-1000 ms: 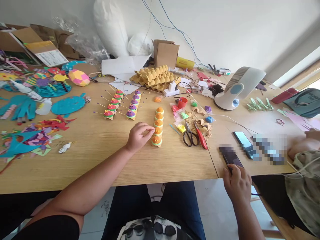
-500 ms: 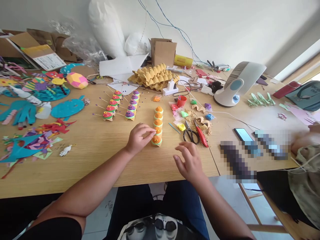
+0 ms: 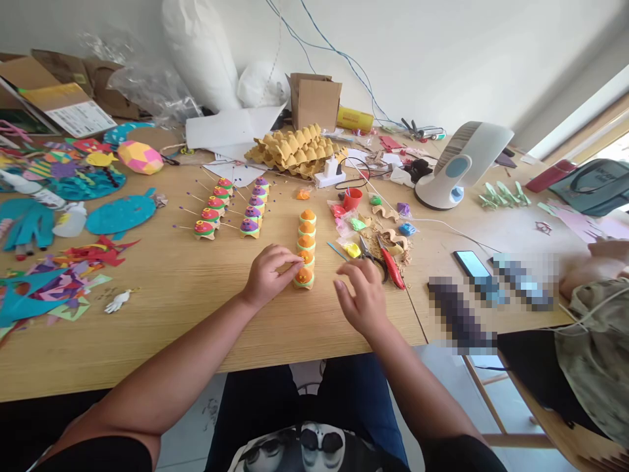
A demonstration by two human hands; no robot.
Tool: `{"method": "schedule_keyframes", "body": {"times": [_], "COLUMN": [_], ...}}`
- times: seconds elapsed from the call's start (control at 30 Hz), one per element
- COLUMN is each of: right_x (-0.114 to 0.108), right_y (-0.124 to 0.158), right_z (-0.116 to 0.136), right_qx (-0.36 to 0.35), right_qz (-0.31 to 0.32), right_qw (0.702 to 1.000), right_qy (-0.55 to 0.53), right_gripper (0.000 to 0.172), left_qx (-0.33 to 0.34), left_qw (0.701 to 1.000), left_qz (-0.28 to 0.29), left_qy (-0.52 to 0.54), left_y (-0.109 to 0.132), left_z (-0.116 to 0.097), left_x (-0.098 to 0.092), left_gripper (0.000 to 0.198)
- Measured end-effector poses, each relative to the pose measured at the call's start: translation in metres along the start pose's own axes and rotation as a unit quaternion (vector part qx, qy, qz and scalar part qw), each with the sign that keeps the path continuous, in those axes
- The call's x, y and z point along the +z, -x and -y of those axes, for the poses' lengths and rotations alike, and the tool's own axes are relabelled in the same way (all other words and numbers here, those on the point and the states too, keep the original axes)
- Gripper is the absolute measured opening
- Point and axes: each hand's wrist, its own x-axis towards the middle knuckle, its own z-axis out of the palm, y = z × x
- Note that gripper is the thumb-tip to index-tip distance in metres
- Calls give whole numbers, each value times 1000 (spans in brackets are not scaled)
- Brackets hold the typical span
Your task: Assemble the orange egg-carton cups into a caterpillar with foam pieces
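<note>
An orange and green egg-carton strip (image 3: pixel 306 241) stands on the table in front of me, its bumps in a line running away from me. My left hand (image 3: pixel 272 274) is at its left side, thumb and forefinger pinched together against the second-nearest bump; whatever they hold is too small to make out. To the right of the strip, my right hand (image 3: pixel 362 294) hovers with fingers apart and curved, holding nothing. Farther left stand a red and green strip (image 3: pixel 213 208) and a purple and green strip (image 3: pixel 254 207), both with thin pins sticking out sideways.
Black scissors (image 3: pixel 372 257) and a red cutter (image 3: pixel 392 263) lie beyond my right hand, near yellow clay (image 3: pixel 352 250) and a red cup (image 3: pixel 352 198). A white fan (image 3: pixel 464 165) stands behind. Paper scraps (image 3: pixel 73 275) lie left. Another person's hand (image 3: pixel 597 265) is at the right edge.
My right hand has moved slightly toward the strip and up. My left hand keeps its pinch at the same bump. The whole view has shifted a little.
</note>
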Motion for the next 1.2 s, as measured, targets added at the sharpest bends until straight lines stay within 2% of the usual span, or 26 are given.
{"method": "schedule_keyframes", "body": {"times": [0.1,0.23,0.3,0.37,0.47,0.67,0.73,0.83,0.97,1.03,1.13,1.2], "right_x": [-43,-95,-114,-124,-127,-127,-127,-120,-92,-73,-48,-34], "right_y": [51,129,154,164,162,153,149,135,106,88,55,29], "right_z": [-25,-78,-95,-103,-103,-96,-90,-70,-31,-10,16,27], "right_qx": [26,150,198,220,227,247,231,170,111,116,126,122], "right_qz": [-34,-79,-69,-46,1,3,-5,-24,16,35,102,151], "right_qw": [996,956,939,932,931,919,924,946,979,989,986,971], "right_qy": [81,242,272,285,287,308,304,276,169,86,-39,-138], "right_gripper": [10,14,20,24,28,33,31,20,11,9,12,13], "left_qx": [3,5,7,4,-3,-10,-8,-4,-5,-3,5,8], "left_qw": [1000,1000,1000,1000,1000,1000,1000,1000,1000,1000,1000,1000], "left_qz": [-7,-4,-4,-5,-5,-10,-5,3,7,8,12,18], "left_qy": [4,12,10,5,-2,-11,-10,-4,3,5,4,3], "left_y": [0,0,0,1,1,1,1,2,2,2,1,1], "left_z": [-1,0,1,1,2,1,0,-1,-2,-2,-3,-3], "left_x": [-1,0,1,2,1,0,0,-1,0,0,0,-1], "left_gripper": [4,7,6,5,4,3,4,5,7,7,7,7]}}
